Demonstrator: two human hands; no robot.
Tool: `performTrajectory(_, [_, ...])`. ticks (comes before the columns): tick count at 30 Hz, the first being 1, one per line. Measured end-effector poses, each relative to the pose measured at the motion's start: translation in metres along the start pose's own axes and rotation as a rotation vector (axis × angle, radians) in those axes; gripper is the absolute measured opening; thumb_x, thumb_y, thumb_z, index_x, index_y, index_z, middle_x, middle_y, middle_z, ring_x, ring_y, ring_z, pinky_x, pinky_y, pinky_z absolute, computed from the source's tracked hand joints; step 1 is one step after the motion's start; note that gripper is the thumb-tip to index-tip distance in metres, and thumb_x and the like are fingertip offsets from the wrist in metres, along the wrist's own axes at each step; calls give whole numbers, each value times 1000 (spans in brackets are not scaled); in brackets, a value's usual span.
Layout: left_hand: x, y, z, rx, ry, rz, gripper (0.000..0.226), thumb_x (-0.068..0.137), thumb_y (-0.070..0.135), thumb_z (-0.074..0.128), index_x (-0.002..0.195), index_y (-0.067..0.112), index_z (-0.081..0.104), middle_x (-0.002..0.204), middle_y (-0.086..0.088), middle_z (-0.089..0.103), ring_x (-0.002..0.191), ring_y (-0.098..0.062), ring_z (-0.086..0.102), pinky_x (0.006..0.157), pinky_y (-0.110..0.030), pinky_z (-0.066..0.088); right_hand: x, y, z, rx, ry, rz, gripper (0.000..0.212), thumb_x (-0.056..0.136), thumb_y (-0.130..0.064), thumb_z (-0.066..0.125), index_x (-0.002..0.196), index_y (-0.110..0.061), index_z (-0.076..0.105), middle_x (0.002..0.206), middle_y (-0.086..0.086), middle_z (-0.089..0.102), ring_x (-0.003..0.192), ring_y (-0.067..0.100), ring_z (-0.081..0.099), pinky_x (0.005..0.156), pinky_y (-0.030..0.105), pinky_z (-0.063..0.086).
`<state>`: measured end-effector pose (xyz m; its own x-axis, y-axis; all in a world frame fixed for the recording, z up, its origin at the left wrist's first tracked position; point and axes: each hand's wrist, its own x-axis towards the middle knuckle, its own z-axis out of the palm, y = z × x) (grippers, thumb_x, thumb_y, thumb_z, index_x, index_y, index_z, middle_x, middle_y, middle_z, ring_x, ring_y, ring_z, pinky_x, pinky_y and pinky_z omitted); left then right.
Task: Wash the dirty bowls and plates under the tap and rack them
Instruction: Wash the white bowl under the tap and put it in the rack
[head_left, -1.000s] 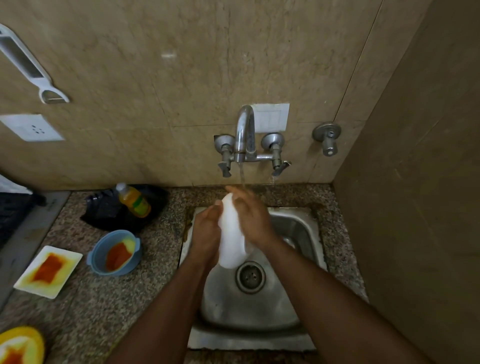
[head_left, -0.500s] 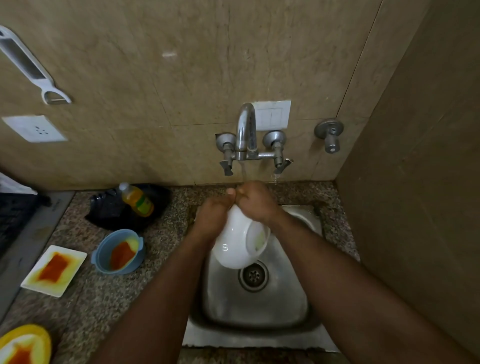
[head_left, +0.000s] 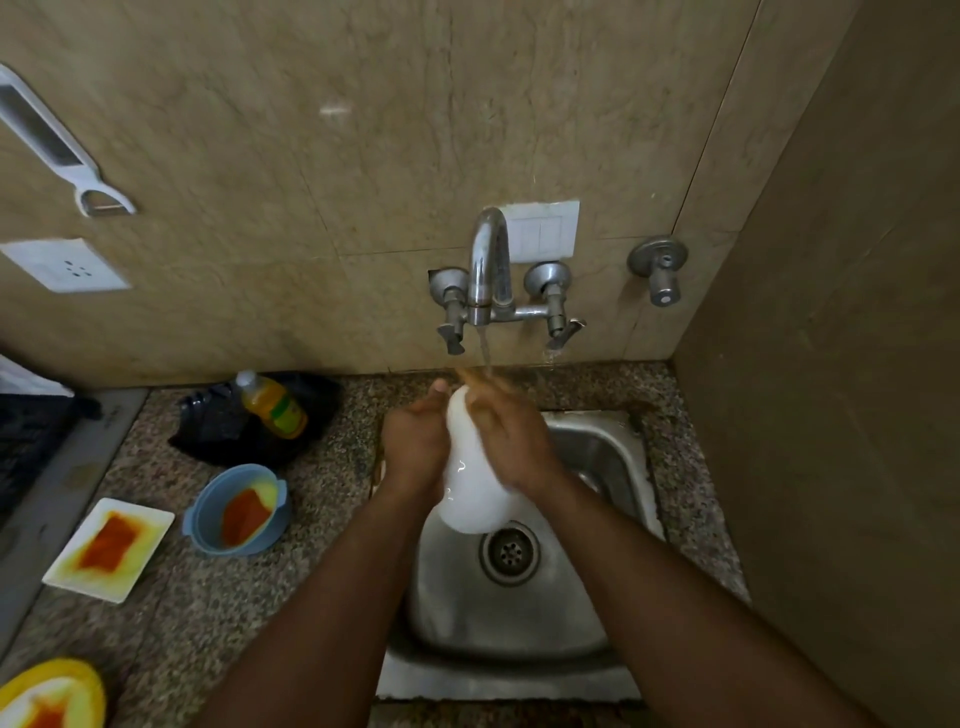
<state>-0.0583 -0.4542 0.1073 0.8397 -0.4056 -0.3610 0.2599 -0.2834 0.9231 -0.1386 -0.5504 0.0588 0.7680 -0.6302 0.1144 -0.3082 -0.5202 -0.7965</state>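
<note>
Beige stone tiles cover the wall across the upper half of the frame, and a speckled granite worktop (head_left: 332, 525) runs along the bottom with a steel sink (head_left: 613, 467) set into it right of centre. A chrome tap (head_left: 488, 260) is mounted on the wall above the sink, and a thin stream of water falls from its spout. Directly under that stream, over the sink's back edge, a white bowl (head_left: 470, 483) is held on its side, its lower rim hanging just above the drain (head_left: 509, 553).

The left hand (head_left: 415, 447) grips the bowl from the left, thumb up near its top edge. The right hand (head_left: 511, 441) is curled over the bowl's right side with its fingers up where the water lands; motion blur hides exactly how those fingers lie.

Left of the sink on the worktop stands a blue bowl (head_left: 239, 512) smeared inside with orange-red sauce. Further left lies a white square plate (head_left: 109, 548) stained orange and yellow. A yellow plate (head_left: 52, 693), also stained, shows partly in the lower left corner.

Behind the blue bowl, against the wall, a bottle of yellow liquid (head_left: 272, 405) lies tilted on a black bag (head_left: 223, 426). A white peeler (head_left: 62, 156) hangs at the upper left of the frame, a white socket (head_left: 65, 265) sits below it, and a white switch plate (head_left: 543, 228) is just behind the tap. A separate wall valve (head_left: 658, 267) sits right of the tap.
</note>
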Motion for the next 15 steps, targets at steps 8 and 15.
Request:
performTrajectory(8, [-2, 5, 2, 8, 70, 70, 50, 100, 43, 62, 71, 5, 75, 70, -14, 74, 69, -25, 72, 68, -36, 57, -10, -24, 1, -193, -29, -67, 63, 104, -47, 24, 157, -14, 35, 163, 10, 35, 151, 24, 27, 125, 41, 21])
performTrajectory(15, [-24, -17, -15, -73, 56, 47, 61, 99, 57, 56, 82, -1, 69, 75, -17, 69, 68, -23, 64, 66, -31, 51, 17, 1, -21, 415, -118, 701, 66, 85, -77, 48, 103, -19, 74, 106, 10, 73, 97, 28, 68, 99, 48, 51])
